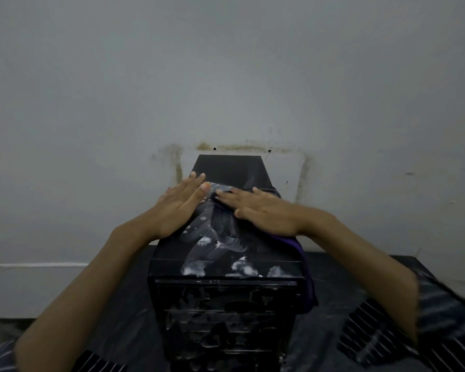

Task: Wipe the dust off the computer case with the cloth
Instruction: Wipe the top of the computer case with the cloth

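The head view looks down on a tall black computer case (227, 253) that stands on a dark desk (124, 296) against a pale grey wall (226, 76). The case is shaped like a long box with flat, hard sides. Its top is smooth and dark, and white dusty smears and blotches run down the middle of it. The far end of the top looks cleaner and plain black. The front of the case has rows of slots with patchy marks on them.

The left hand (179, 208) lies flat on the left edge of the top, fingers straight and close together, pointing away toward the wall. It holds nothing.

The right hand (263, 210) lies flat too, with its fingers spread and stretched to the left. It presses down on a soft dark cloth (300, 253). The cloth is bunched under the fingers and palm on the top of the case. Part of it hangs down over the right side of the case, where it looks purple and floppy.

Both arms are bare up to striped short sleeves (440, 312) at the bottom corners.

The wall has brown dirty streaks (242, 148) just above the case, in the shape of a box outline, and two small dark dots sit in the top streak. A thin white line (40, 264) runs along the wall low on the left.
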